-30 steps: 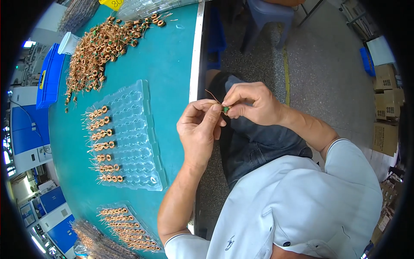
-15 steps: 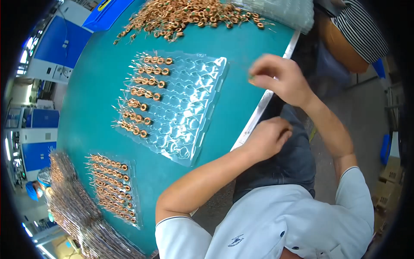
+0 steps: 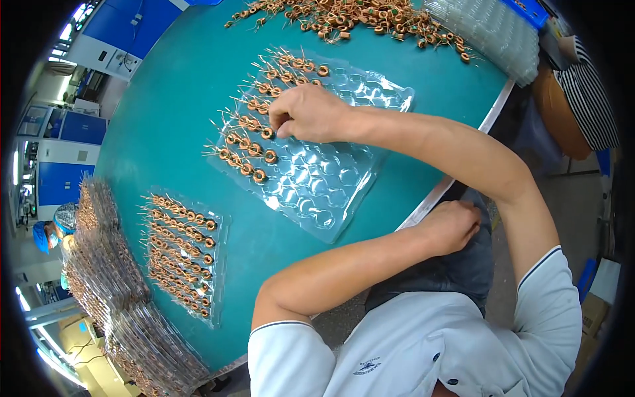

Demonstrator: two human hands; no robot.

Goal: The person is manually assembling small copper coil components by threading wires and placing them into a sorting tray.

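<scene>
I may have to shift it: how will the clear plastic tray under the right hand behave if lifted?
The clear plastic tray probably flexes, its moulded sheet looking thin. It may dip on its left, where copper-wound rings sit. Glossy, it could slide easily.

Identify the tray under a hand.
The partly filled tray, under the right hand; the fuller tray farther left has no hand over it.

You're in a factory workshop: your green table [image 3: 178,119] bears heaped copper coils [image 3: 344,20], stacked trays [image 3: 126,278] by its left edge, blue-and-white cabinets [image 3: 59,182] beyond.
</scene>
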